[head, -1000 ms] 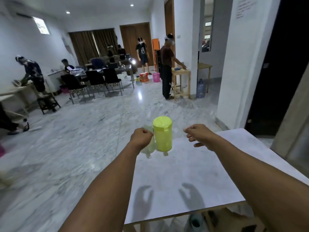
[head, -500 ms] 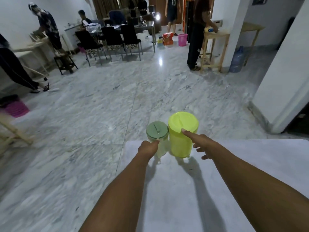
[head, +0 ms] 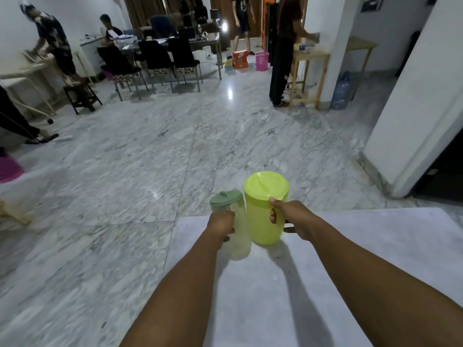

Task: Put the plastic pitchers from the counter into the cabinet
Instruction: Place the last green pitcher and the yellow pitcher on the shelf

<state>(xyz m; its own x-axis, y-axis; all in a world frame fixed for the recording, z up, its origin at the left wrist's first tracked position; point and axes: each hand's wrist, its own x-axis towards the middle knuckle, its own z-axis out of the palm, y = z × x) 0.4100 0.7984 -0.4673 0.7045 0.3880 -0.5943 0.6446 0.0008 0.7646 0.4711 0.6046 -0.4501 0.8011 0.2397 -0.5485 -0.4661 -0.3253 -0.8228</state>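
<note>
Two plastic pitchers stand side by side near the far left corner of the white counter (head: 325, 284). The bigger one is a bright yellow-green pitcher (head: 263, 211) with a matching lid. My right hand (head: 292, 219) is wrapped around its handle on the right side. To its left is a smaller clear pitcher with a dull green lid (head: 231, 221). My left hand (head: 221, 226) is closed around its left side. Whether either pitcher is off the surface I cannot tell. No cabinet is in view.
Beyond the counter's far edge lies a wide marble floor (head: 150, 171). A white pillar (head: 413, 108) stands to the right, with a dark doorway beside it. Several people, black chairs (head: 155, 61), tables and a wooden stand (head: 308, 76) are at the far end of the room.
My view has tilted down and closer. The right hand went from touching the yellow-green lid to gripping the handle, and the left hand closed around the small pitcher.
</note>
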